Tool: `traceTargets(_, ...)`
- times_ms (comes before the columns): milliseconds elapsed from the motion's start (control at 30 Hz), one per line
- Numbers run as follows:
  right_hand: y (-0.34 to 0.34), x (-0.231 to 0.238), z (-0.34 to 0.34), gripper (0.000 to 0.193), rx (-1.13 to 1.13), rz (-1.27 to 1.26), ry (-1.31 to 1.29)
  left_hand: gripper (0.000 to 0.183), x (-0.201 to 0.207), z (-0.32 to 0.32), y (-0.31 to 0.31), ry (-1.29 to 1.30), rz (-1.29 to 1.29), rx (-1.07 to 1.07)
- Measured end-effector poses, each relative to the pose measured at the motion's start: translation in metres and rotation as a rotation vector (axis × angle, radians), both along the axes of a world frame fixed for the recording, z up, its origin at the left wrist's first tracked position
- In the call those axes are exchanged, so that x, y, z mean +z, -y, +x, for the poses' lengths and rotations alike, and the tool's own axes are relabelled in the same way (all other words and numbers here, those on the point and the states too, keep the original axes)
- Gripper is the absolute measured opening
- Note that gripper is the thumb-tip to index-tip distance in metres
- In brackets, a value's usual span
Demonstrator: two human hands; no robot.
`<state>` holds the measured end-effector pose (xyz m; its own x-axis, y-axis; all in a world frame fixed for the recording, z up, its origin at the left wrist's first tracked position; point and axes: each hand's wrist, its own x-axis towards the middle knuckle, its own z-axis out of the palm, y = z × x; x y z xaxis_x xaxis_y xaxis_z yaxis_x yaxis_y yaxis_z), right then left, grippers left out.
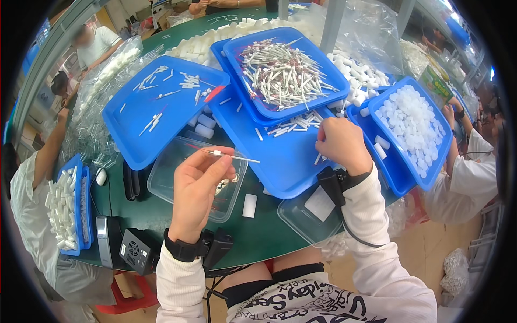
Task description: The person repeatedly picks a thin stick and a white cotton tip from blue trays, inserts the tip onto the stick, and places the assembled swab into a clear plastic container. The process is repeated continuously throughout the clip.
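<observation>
My left hand [195, 185] is closed in a pinch on a thin white rod [242, 158]. A short white sleeve sits on the rod by my fingertips, and a thin red end sticks out to the left. My right hand [342, 142] is curled low over the middle blue tray [269, 169], beside a few small white tubes [319, 159]. Its fingertips are partly hidden, so what they pinch cannot be made out. More white tubes [296, 124] lie farther up that tray. Below my left hand, a clear plastic box [161, 172] holds some thin pieces.
A blue tray [129, 102] with scattered rods stands left; another blue tray [234, 54] heaped with rods is stacked behind. At right, a blue tray [451, 126] holds translucent white caps. A white cylinder [250, 205] stands before me, near a clear lid [293, 215]. Other people sit on both sides.
</observation>
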<state>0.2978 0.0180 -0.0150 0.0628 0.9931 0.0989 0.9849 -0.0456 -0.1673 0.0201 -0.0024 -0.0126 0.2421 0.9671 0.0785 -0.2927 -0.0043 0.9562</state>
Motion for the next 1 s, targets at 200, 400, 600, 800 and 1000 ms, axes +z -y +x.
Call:
traceTargets(200,-0.001,-0.005,0.005,0.01,0.067,0.0,-0.173,0.017,0.005,-0.001,0.004,-0.017,0.032,-0.006)
traceTargets(400,-0.007,-0.013,0.02,0.019,0.056,-0.024,-0.115,0.02,0.004,0.001,0.004,-0.145,0.093,0.005)
traceTargets(600,0.0,0.018,-0.009,0.03,0.47,0.366,-0.534,0.03,0.009,0.001,0.003,-0.211,0.094,-0.108)
traceTargets(800,0.03,0.034,-0.052,0.032,0.637,0.15,-1.05,0.036,0.009,0.001,0.008,-0.047,0.135,-0.18)
traceTargets(1000,0.032,0.03,-0.06,0.031,0.63,0.02,-1.533,0.036,0.01,-0.002,0.01,0.064,0.168,-0.198)
